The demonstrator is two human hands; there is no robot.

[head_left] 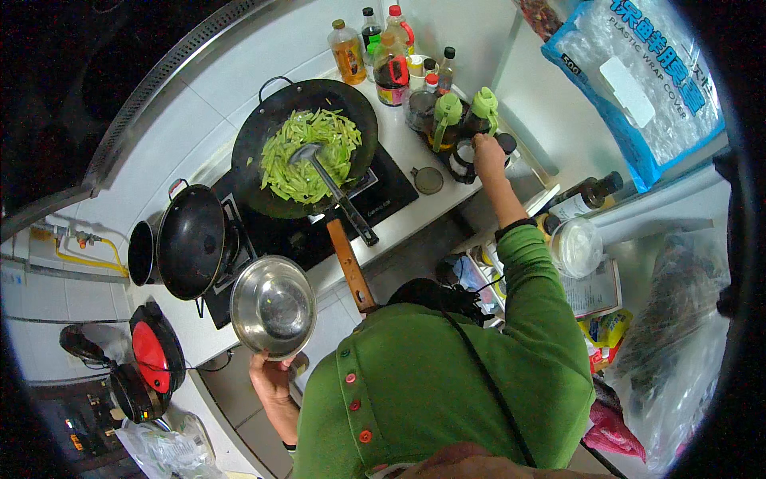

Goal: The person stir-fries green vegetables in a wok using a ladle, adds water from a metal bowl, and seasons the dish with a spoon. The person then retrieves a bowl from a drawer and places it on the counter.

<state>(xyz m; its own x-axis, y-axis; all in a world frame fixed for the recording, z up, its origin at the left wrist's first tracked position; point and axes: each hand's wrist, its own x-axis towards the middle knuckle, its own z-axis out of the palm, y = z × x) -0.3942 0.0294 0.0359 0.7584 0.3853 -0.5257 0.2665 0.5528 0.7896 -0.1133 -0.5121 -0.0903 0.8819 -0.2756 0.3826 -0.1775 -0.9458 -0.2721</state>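
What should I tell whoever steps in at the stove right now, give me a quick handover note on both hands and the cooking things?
Left hand: holds a metal bowl by its rim, low beside the stove; the bowl looks empty.
Right hand: stretched out to the green-capped bottles and small jars at the counter's back, touching one; whether it grips cannot be told.
Wok: on the cooktop, holding green vegetable strips, with a spatula resting in them, unheld.
Done: the greens are in the wok.
Left: probably seasoning, stirring, then plating into the bowl.

Jar [463, 159] half-hidden behind right hand [488, 152]
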